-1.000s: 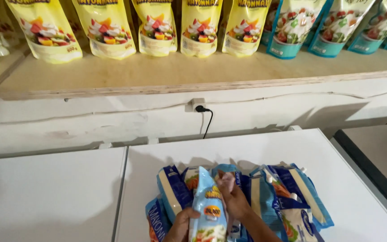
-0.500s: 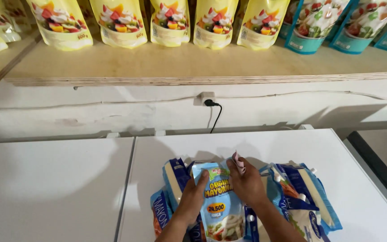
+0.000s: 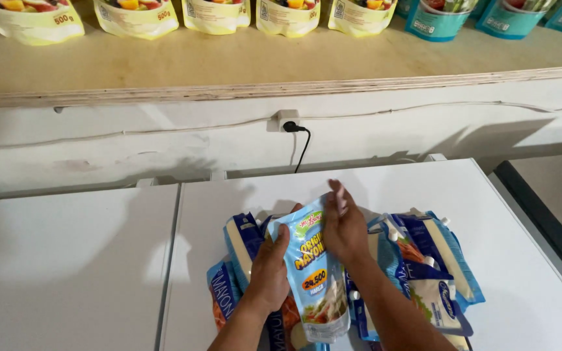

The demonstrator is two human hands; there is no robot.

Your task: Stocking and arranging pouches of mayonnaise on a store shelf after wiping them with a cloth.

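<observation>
I hold a light blue sauce pouch [image 3: 315, 281] upright over a pile of blue pouches [image 3: 424, 260] on the white chest top [image 3: 521, 214]. My left hand [image 3: 269, 270] grips the pouch's left edge. My right hand [image 3: 344, 227] holds its upper right edge near the cap, fingers stretched upward. The pouch's lower part, with a food picture, hangs between my forearms.
A wooden shelf [image 3: 229, 62] above carries a row of yellow pouches [image 3: 138, 16] and teal pouches [image 3: 447, 19] at the right. A wall socket with a black cable [image 3: 294, 130] sits below it. A second white chest top [image 3: 66, 260] adjoins at the left.
The view has tilted down, so the shelf pouches sit higher and are cut off. The pouch has risen from the pile and turned to face me, with both hands on its sides.
</observation>
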